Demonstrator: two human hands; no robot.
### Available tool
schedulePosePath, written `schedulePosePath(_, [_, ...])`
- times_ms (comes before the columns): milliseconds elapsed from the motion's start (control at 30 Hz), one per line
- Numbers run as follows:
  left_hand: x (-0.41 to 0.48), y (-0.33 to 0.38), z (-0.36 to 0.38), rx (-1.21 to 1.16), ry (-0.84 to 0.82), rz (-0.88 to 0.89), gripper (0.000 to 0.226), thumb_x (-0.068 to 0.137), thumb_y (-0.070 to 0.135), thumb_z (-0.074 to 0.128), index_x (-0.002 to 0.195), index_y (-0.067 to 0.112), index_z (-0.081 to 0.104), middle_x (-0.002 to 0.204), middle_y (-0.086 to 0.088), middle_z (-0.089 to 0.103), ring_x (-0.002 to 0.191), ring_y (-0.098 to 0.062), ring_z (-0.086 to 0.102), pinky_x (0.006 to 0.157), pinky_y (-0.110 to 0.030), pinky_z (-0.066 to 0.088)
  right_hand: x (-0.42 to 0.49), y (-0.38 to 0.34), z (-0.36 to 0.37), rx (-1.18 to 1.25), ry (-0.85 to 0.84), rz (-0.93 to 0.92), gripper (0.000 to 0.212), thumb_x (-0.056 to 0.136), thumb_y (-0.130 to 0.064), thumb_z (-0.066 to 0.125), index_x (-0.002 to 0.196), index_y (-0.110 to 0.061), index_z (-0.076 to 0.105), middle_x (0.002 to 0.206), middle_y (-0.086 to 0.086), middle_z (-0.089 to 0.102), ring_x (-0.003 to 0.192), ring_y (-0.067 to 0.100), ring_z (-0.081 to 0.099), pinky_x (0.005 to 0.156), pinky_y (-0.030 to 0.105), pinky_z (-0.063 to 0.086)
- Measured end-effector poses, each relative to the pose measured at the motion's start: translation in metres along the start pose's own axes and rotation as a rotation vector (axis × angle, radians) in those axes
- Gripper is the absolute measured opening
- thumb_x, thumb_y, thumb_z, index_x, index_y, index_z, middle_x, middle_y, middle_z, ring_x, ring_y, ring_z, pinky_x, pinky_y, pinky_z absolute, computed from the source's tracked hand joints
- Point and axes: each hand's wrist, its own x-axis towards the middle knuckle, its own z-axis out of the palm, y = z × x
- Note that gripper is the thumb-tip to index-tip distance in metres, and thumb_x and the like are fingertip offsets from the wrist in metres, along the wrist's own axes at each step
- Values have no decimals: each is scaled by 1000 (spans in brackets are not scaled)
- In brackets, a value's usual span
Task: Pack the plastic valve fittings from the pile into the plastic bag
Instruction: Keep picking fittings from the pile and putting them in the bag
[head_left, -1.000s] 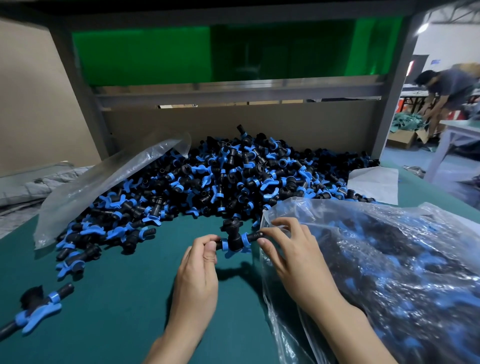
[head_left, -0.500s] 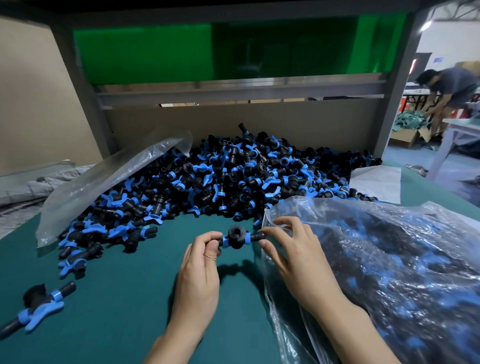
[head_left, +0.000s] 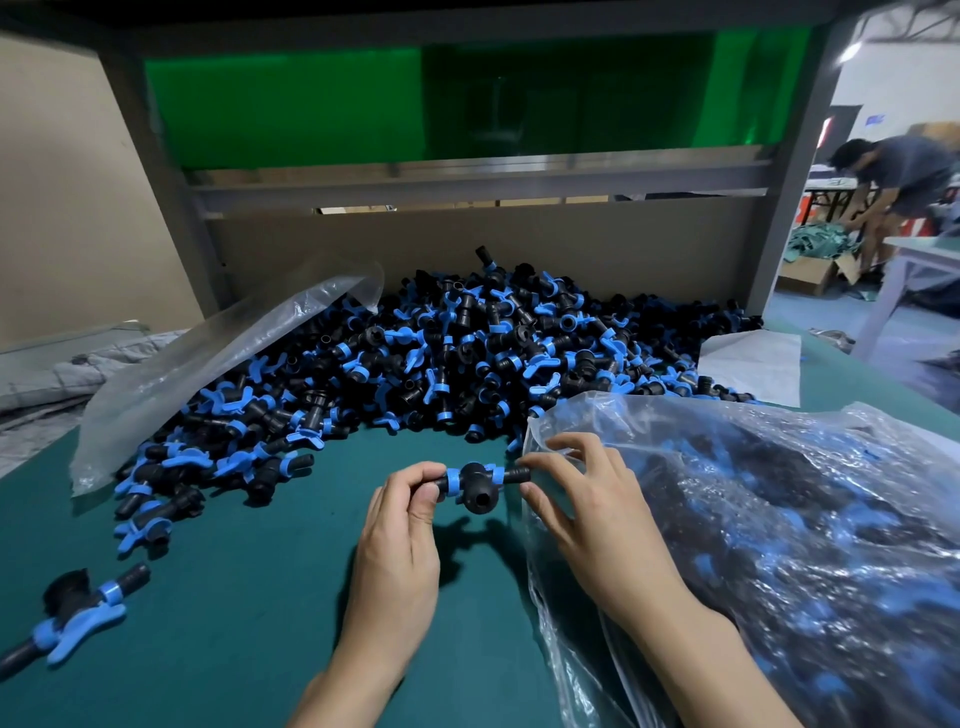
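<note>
Black-and-blue valve fitting (head_left: 475, 486) in a fingertip pinch between your left hand (head_left: 400, 551) and right hand (head_left: 587, 512), right beside the plastic bag (head_left: 779, 519)

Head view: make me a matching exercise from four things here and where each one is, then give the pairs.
1. held fitting
2. filled bag
3. flat clear bag
4. lone fitting

A. on the green mat, apart from the pile
B. pinched between left hand and right hand
C. at the right, holding fittings
D. lying over the pile's left edge

Pairs: 1-B, 2-C, 3-D, 4-A.
</note>
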Motion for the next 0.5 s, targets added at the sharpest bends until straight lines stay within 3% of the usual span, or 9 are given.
schedulePosePath(100, [0,1,0,-41,-9,-29,18,100,36,41,106,41,57,107,19,64,105,-3,59,84,-15,43,-1,0,0,29,11,-1,25,95,-26,60,119,-32,60,124,-6,45,110,18,48,91,36,44])
schedulePosePath(267, [1,3,-1,-118,-5,-54,17,101,25,46,105,36,59,104,28,64,102,2,59,79,-5,40,1,-4,-2,121,77,48,49,85,9,55,118,-27,63,117,-6,46,104,17,50,83,30,48])
schedulePosePath(367, [-3,8,0,-146,-15,-92,18,101,27,47,105,39,60,101,26,66,91,-1,61,76,-12,44,2,-6,-8,238,150,92,48,85,10,55,116,-27,63,112,-8,48,97,10,53,80,18,45])
schedulePosePath(433, [-7,13,4,-209,-18,-120,17,99,32,48,104,43,60,103,24,67,96,0,62,79,-19,45,4,-9,-13,300,182,115,46,88,6,53,115,-31,63,108,-11,49,88,5,53,72,11,39])
schedulePosePath(500, [-14,20,11,-265,-45,-129,17,95,35,50,104,44,62,104,20,69,98,-2,64,80,-21,48,6,-12,-18,350,202,114,44,89,4,52,114,-31,63,105,-11,50,82,5,53,67,12,36])
